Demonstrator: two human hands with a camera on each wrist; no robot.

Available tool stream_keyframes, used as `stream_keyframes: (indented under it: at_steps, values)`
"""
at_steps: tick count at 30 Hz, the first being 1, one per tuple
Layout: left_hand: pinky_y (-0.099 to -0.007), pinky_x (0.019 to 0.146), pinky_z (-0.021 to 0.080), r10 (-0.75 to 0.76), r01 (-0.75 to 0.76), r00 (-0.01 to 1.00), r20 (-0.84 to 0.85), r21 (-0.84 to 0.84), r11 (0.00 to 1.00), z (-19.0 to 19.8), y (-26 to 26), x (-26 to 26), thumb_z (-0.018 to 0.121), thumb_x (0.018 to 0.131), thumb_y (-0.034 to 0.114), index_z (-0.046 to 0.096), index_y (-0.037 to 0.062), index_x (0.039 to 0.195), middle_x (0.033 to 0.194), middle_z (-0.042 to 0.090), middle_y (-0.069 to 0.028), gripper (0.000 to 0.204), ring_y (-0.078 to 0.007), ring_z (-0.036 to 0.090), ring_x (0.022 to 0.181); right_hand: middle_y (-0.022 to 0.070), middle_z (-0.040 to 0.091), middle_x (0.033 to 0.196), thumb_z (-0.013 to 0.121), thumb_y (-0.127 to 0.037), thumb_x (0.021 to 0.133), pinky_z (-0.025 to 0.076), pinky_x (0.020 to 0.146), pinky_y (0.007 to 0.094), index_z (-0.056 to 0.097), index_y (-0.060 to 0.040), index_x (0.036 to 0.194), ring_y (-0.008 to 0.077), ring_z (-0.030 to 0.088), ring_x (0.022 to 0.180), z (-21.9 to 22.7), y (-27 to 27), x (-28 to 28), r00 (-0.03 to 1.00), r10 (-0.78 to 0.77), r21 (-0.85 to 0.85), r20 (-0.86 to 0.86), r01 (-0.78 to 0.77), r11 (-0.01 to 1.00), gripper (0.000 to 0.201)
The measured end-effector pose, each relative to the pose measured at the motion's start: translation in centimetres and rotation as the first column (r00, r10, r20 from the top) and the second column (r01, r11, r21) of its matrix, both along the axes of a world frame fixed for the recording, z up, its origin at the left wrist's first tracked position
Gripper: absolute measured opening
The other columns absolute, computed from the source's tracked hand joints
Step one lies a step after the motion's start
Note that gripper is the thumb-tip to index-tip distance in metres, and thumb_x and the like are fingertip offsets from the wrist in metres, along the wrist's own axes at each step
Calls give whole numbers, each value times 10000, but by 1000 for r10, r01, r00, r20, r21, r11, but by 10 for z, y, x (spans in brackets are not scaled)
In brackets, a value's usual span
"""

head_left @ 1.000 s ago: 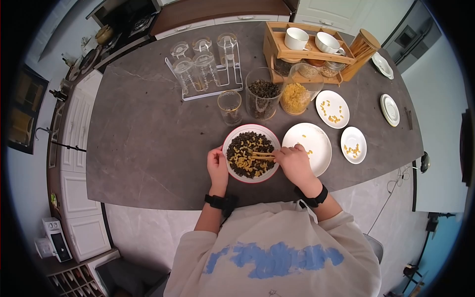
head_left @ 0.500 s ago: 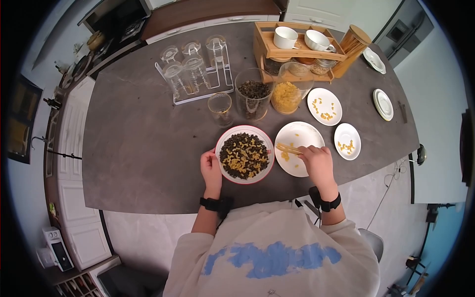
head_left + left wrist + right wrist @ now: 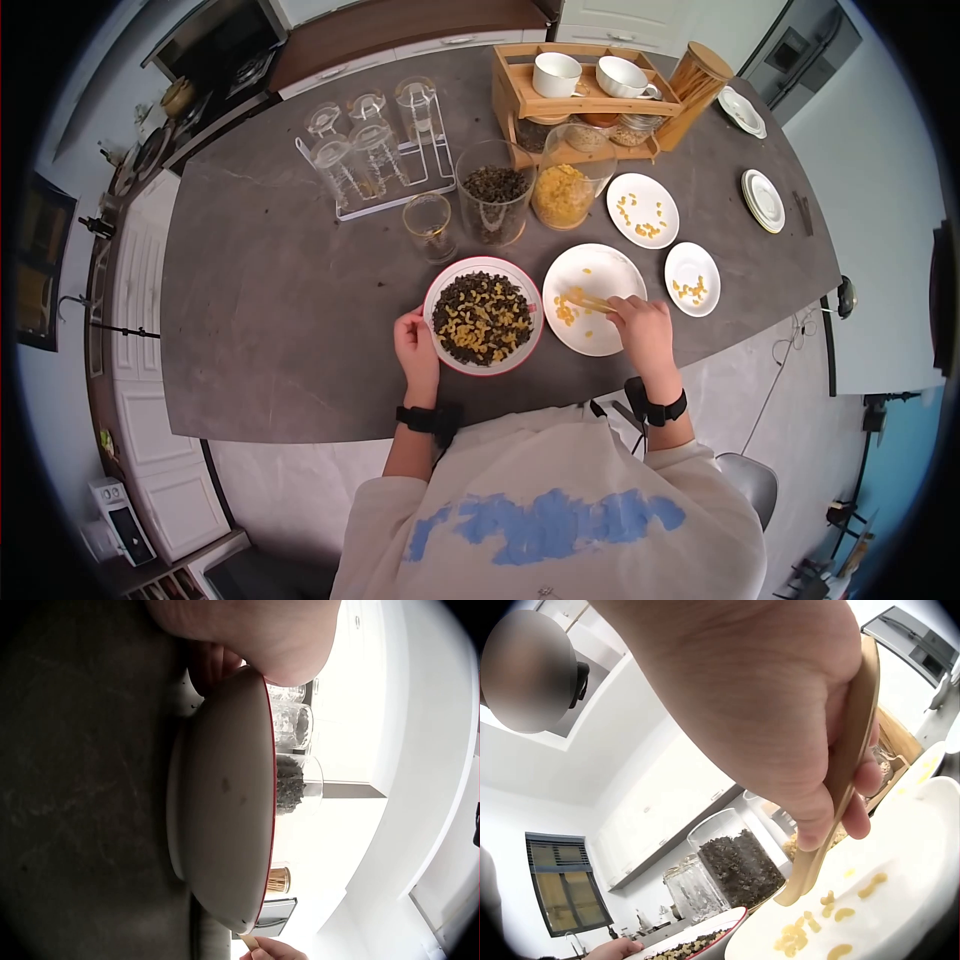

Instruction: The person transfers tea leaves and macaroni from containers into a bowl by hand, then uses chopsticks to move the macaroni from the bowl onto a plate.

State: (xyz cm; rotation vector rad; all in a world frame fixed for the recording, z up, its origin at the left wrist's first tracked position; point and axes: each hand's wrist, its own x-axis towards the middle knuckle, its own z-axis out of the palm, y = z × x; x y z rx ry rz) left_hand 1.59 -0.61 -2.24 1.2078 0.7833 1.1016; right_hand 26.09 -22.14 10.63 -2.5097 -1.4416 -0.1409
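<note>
My left hand (image 3: pixel 415 345) grips the left rim of a white, red-rimmed bowl (image 3: pixel 225 795), thumb over the edge and fingers below. Dark dried pieces fill the bowl (image 3: pixel 484 371), with many yellow elbow macaroni (image 3: pixel 470 330) among them. Pinched in my right hand (image 3: pixel 645 335) are wooden tongs (image 3: pixel 855 735), their tips low over a white plate (image 3: pixel 612 265) just right of the bowl. Several macaroni (image 3: pixel 791 939) lie on this plate, some in a small cluster below the tips in the right wrist view.
Behind the bowl stand a drinking glass (image 3: pixel 430 230), a jar of dark pieces (image 3: pixel 495 195) and a jar of macaroni (image 3: pixel 563 195). Two small plates (image 3: pixel 643 190) (image 3: pixel 692 265) with macaroni sit at right. Farther back are a glass rack (image 3: pixel 395 208) and a wooden shelf (image 3: pixel 510 95).
My right hand has moved the tongs from the bowl rightward to the plate. More macaroni lie on that plate now. The left hand stays at the bowl's rim.
</note>
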Motion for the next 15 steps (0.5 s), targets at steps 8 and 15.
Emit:
stream_keyframes:
  at_steps: [8, 15]
  values:
    - [-259, 867, 459, -3, 3, 1000, 8, 6, 1000, -1, 1, 1, 443, 972, 54, 474, 31, 994, 1135, 584, -121, 45, -125, 558, 960, 20, 604, 751, 671, -192, 782, 412, 756, 351, 653, -135, 954, 199, 606, 712, 4, 21, -20, 987, 146, 20, -65, -145, 989, 182]
    - [-254, 844, 463, 7, -7, 1000, -2, 5, 1000, -2, 1, 1, 443, 974, 63, 475, 36, 981, 1121, 596, -115, 43, -115, 562, 932, 25, 605, 763, 676, -202, 776, 412, 737, 346, 655, -123, 952, 221, 592, 719, 1, 36, -34, 962, 268, 27, -47, -267, 963, 194]
